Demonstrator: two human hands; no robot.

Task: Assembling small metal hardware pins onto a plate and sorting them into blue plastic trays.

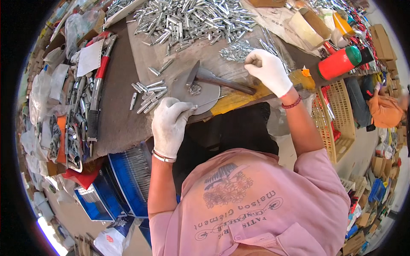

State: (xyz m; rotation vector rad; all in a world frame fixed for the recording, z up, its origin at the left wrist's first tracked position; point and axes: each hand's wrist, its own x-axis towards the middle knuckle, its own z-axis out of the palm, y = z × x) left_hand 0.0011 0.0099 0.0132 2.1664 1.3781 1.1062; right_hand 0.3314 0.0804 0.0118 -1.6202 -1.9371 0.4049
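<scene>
My left hand [170, 123], in a white glove, pinches one end of a thin metal rod [209, 103]. The rod points right over the near edge of a grey round plate [177, 89]. Just beyond it lies a hammer [226, 82], its head on the plate and its wooden handle reaching right. My right hand [270, 71], also gloved, is closed with thumb and fingertips together beside a heap of small metal pins [235, 51]. Anything between those fingertips is too small to make out. Several short metal tubes [147, 94] lie left of the plate.
A large pile of metal tubes [192, 21] covers the far bench. Long tools [100, 77] line the left side. A red bottle with a green cap [339, 63] lies at right, above a yellow crate [341, 123]. Blue bins [128, 179] stand low left. Another person [386, 109] is far right.
</scene>
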